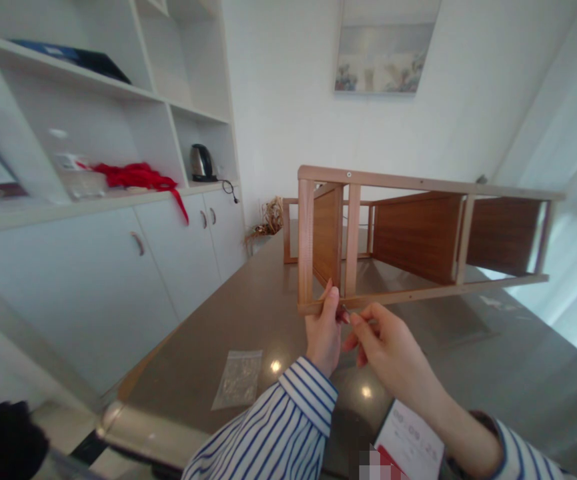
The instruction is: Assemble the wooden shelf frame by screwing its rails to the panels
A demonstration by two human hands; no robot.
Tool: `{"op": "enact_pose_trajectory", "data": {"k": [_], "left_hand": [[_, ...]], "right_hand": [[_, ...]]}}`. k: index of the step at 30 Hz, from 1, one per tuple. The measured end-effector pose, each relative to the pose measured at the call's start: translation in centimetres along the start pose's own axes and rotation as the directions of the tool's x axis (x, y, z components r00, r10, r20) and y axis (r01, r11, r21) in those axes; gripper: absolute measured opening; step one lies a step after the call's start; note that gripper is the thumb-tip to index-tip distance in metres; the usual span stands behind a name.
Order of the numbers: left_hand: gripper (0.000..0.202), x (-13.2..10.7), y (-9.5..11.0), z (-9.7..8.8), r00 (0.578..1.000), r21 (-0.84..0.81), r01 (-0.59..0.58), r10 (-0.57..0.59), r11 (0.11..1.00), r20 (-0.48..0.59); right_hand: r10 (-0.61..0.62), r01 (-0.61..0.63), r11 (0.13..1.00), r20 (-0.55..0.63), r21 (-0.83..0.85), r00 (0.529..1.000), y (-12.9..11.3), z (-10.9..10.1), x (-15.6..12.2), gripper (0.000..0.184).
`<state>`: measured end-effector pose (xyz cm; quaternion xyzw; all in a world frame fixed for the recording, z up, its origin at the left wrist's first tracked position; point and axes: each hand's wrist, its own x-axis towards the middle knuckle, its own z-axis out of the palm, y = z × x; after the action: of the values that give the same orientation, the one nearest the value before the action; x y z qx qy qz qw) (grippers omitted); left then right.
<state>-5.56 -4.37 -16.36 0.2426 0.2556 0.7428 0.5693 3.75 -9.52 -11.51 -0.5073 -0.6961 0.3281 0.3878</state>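
A wooden shelf rack (415, 233) lies on its side over the table, its slatted frame facing me. My left hand (324, 333) is closed around the lower rail near the rack's left corner, thumb on the front. Just right of it, my right hand (388, 343) pinches a small thin metal piece (347, 310) against the underside of that rail. Whether this is a screw or a key is too small to tell. A screw head (349, 174) shows in the upper rail. On the table at the left lies a clear zip bag (239, 379) with small parts.
The grey table (193, 333) extends beneath the rack. Close to my right forearm is a device displaying a timer (411, 440). White cabinets on the left hold a kettle (201, 162) and a red cloth (135, 175). Dried plants (271, 217) stand beyond the table.
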Motion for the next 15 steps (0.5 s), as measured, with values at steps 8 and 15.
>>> {"op": "enact_pose_trajectory", "data": {"k": [8, 15], "left_hand": [[0.058, -0.2, 0.4, 0.0, 0.999, -0.067, 0.052, -0.052, 0.996, -0.008], [0.050, -0.7, 0.5, -1.1, 0.989, -0.161, 0.120, -0.104, 0.980, 0.103]], "right_hand": [[0.063, -0.073, 0.981, 0.060, 0.181, 0.996, 0.4, 0.0, 0.2, 0.027], [0.048, -0.055, 0.978, 0.043, 0.202, 0.998, 0.7, -0.1, 0.3, 0.030]]}}
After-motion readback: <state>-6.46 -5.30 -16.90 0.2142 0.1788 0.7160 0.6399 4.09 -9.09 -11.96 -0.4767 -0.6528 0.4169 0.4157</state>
